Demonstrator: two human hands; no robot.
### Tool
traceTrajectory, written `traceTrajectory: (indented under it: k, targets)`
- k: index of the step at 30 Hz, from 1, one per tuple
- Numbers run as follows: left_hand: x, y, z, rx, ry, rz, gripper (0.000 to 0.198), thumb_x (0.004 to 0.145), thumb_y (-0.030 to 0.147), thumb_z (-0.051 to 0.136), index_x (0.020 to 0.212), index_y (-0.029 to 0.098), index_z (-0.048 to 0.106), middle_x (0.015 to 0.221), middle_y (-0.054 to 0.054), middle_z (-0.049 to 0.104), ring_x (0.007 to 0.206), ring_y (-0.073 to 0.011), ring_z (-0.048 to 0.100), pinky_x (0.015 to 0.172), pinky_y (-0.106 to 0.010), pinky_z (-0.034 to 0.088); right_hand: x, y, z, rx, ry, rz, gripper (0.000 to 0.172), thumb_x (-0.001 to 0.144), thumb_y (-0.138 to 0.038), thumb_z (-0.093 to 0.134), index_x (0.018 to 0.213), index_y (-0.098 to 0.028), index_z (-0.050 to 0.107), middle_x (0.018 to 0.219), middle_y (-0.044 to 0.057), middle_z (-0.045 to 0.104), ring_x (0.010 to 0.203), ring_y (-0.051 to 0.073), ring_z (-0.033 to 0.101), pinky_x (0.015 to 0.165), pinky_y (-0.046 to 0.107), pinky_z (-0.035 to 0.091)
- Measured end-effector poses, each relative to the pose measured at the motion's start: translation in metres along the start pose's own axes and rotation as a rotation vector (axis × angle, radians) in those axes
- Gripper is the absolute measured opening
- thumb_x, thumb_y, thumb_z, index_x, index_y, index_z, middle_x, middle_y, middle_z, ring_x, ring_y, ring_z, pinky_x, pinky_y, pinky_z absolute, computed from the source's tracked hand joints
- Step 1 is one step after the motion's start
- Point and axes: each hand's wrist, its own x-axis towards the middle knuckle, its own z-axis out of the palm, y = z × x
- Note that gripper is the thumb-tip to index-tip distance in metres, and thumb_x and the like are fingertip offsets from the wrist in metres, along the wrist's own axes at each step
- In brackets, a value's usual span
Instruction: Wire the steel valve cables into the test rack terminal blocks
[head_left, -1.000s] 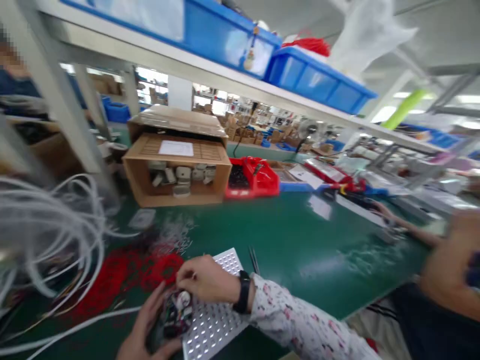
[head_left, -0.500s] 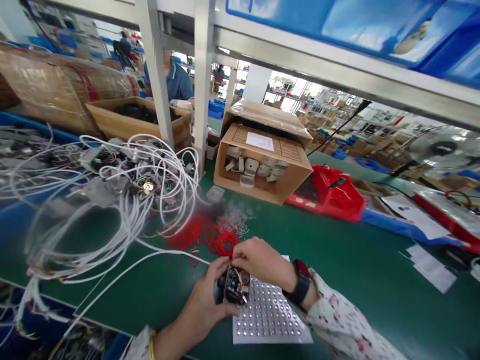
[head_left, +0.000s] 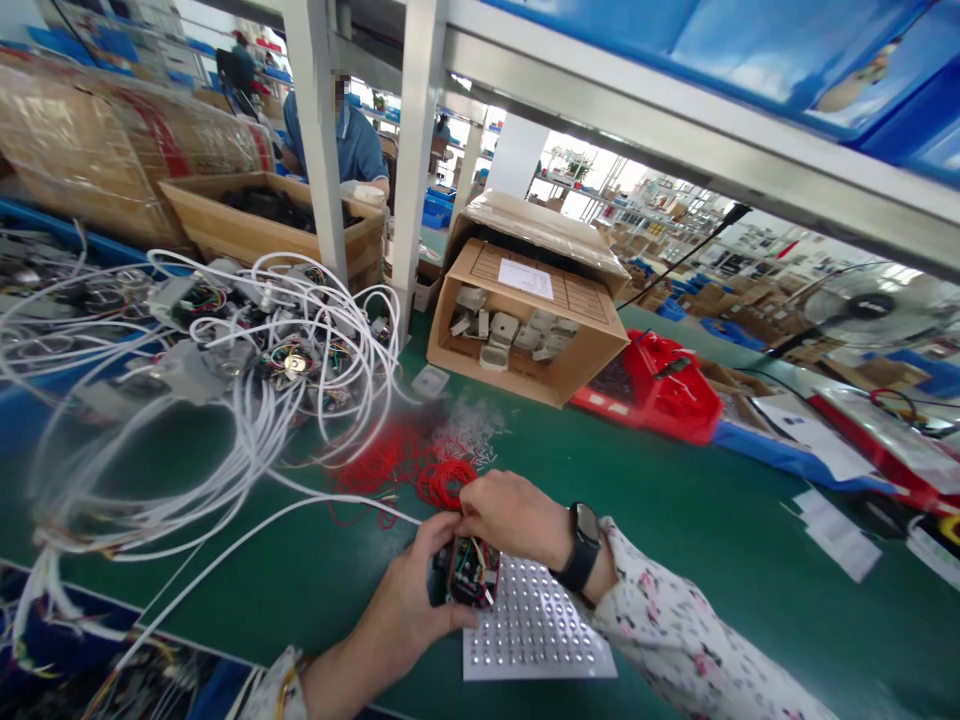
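My left hand (head_left: 409,585) is closed round the side of a small dark electronic housing (head_left: 474,572) whose open face shows wires and components. My right hand (head_left: 510,515) is bent over the housing's upper edge, thumb and fingers pinched together; whatever lies between those fingertips is hidden. A white cable (head_left: 330,497) runs from the left up to the housing. Beneath my hands lies a pale sheet with rows of shiny round dots (head_left: 536,630). Just beyond my fingers is a coil of red rings or wire (head_left: 448,484).
A tangle of white cables (head_left: 255,430) with grey modules covers the left side. At the back stands an open cardboard box (head_left: 525,375) of light-coloured housings. A red bin (head_left: 667,400) is right of it. Shelf posts (head_left: 416,170) rise behind the bench. Another person (head_left: 360,145) sits beyond.
My right wrist has turned and shifted slightly left and up, its fingers still at the housing's upper edge. My left hand keeps its hold. The view has shifted a little.
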Motion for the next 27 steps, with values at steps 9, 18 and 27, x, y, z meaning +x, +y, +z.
traceTrajectory:
  k: [9, 18, 27]
  targets:
    - [0.000, 0.018, -0.005, 0.190, -0.035, 0.033, 0.066, 0.060, 0.028, 0.081, 0.119, 0.029, 0.053, 0.121, -0.002, 0.060, 0.111, -0.0233, 0.055, 0.098, -0.031, 0.041, -0.004, 0.016, 0.004, 0.168, -0.039, -0.077, 0.011, 0.079, -0.019, 0.059, 0.080, -0.019, 0.070, 0.080, 0.002, 0.071, 0.078, 0.015, 0.064, 0.064, 0.023, 0.041]
    - [0.002, 0.021, -0.003, 0.233, -0.030, -0.008, 0.063, 0.059, 0.016, 0.078, 0.116, 0.028, 0.055, 0.126, -0.004, 0.057, 0.117, -0.0241, 0.051, 0.103, -0.035, 0.038, -0.031, 0.047, 0.040, 0.994, -0.132, -0.014, 0.013, 0.084, -0.020, 0.050, 0.095, -0.017, 0.055, 0.073, -0.001, 0.063, 0.061, 0.009, 0.060, 0.057, 0.021, 0.047]
    - [0.005, 0.043, 0.001, 0.195, 0.024, 0.020, 0.034, 0.087, 0.037, 0.045, 0.116, 0.020, 0.051, 0.116, -0.008, 0.062, 0.103, -0.0221, 0.059, 0.090, -0.032, 0.045, -0.050, 0.005, 0.118, 1.807, 0.101, 0.351, 0.057, 0.076, -0.069, 0.046, 0.102, -0.019, 0.040, 0.064, 0.001, 0.063, 0.045, 0.017, 0.063, 0.040, 0.023, 0.048]
